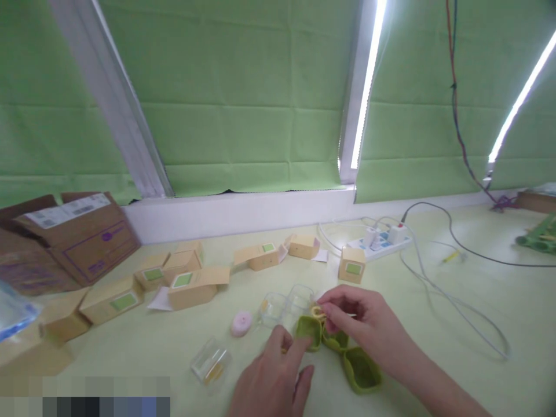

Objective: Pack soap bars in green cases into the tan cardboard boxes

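My left hand (271, 376) rests low on the table, a finger pressing on the edge of a small green felt pouch (309, 333). My right hand (360, 321) pinches a thin yellow loop (317, 313) just above that pouch. A second green felt pouch (361, 369) lies open under my right wrist. An open clear plastic case (284, 306) sits just behind the pouches. A pink round piece (241, 323) lies to its left, and another clear plastic case (211, 362) lies nearer me on the left.
Several small tan cartons with green labels (191, 286) lie scattered across the pale green table. A brown cardboard box (82, 231) stands at the far left. A white power strip (382, 240) with grey cables (452, 298) runs along the right.
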Available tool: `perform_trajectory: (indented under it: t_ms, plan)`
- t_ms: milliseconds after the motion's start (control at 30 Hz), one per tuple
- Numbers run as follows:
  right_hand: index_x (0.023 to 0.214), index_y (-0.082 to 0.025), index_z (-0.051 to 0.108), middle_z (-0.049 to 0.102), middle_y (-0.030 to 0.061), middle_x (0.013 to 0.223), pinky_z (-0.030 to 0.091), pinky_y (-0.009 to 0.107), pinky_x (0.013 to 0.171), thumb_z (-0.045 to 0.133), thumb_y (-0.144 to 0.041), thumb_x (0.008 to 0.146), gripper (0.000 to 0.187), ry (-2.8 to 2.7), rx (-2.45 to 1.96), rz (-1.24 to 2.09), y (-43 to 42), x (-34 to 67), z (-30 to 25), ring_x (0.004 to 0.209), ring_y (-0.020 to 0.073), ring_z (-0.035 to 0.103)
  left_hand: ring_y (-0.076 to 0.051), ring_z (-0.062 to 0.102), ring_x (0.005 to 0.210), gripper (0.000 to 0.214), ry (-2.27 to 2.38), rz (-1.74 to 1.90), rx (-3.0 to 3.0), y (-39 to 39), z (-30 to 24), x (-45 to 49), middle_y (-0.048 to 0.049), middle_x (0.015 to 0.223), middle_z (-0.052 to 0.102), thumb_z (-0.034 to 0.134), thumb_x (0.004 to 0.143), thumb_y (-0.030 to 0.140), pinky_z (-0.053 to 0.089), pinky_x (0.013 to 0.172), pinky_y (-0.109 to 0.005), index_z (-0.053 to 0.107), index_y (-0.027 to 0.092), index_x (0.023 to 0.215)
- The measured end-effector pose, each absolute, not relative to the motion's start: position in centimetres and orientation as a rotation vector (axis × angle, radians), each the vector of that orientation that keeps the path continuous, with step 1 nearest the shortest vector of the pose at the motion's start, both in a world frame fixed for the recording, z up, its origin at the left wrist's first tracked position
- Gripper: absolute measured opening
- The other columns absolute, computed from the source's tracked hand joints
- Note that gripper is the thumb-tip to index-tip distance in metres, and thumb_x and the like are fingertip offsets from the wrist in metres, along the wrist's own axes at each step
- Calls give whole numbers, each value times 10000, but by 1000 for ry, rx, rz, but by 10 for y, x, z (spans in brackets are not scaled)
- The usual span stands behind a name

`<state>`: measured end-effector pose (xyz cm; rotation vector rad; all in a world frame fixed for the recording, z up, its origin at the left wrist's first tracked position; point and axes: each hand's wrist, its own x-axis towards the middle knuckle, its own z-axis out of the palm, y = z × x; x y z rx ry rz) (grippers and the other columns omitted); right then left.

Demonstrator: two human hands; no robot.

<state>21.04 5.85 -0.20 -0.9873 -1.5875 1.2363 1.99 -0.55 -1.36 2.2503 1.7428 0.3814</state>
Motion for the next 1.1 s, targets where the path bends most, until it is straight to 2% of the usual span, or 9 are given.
perform_trajectory:
  t_ms: [133,233,367,533,633,733,867,967,1100]
  plan:
    - [911,-148,729,718,24,765,537,255,667,784,-394,789,280,-1418,-943,1507,62,206,-7,679,138,659,-218,719,860,269,1790,379,2296,-6,-20,21,-131,1205,588,511,874,96,586,765,-360,692,234,1018]
    - [933,-142,735,736,28,779,518,235,651,839,-306,723,286,-1431,-961,1492,61,207,-6,678,130,656,-245,720,981,235,1773,450,2315,-6,-22,19,-132,1352,550,525,857,74,585,819,-386,673,238,936]
    - [918,-152,747,752,45,829,530,255,698,783,-243,769,178,-1597,-1001,1361,54,209,1,756,160,674,-236,704,997,203,1643,583,2291,-6,-20,19,-81,1216,648,540,831,60,575,848,-364,623,238,883]
    - [989,-201,759,746,28,844,536,269,697,681,-177,845,165,-1805,-1002,1129,45,205,6,762,171,672,-238,687,942,210,1650,846,2139,-6,-14,21,-63,1026,682,518,855,110,562,812,-373,566,236,1015]
    - [932,-212,763,760,35,890,538,295,765,662,-155,864,134,-1952,-914,962,41,202,9,818,185,685,-250,694,1002,310,1666,1016,2061,-7,-15,23,-71,1097,694,528,866,157,563,815,-383,535,254,1160]
    - [927,-216,756,762,38,938,530,301,830,645,-142,886,140,-2041,-830,855,40,200,9,891,187,689,-244,691,1053,386,1608,1221,2026,-8,-18,25,-67,1147,705,553,838,158,552,879,-378,541,269,1207]
    - [922,-209,755,754,44,924,568,267,752,641,-150,888,132,-1929,-868,993,41,198,5,848,177,707,-223,692,1083,452,1534,1372,1859,-10,-13,29,-31,1163,732,643,771,182,537,929,-337,584,286,1207]
    - [917,-201,763,770,50,932,594,259,753,683,-194,868,94,-1719,-897,1192,41,194,1,862,188,734,-203,717,1035,529,1459,1393,1624,-10,-4,30,-6,1137,757,707,739,220,556,896,-297,587,299,1248]
    - [925,-202,778,791,51,943,605,266,777,711,-249,858,106,-1577,-878,1317,39,190,-1,875,200,748,-201,742,914,572,1373,1341,1324,-8,5,31,-24,1099,776,786,714,304,582,814,-280,606,257,1254]
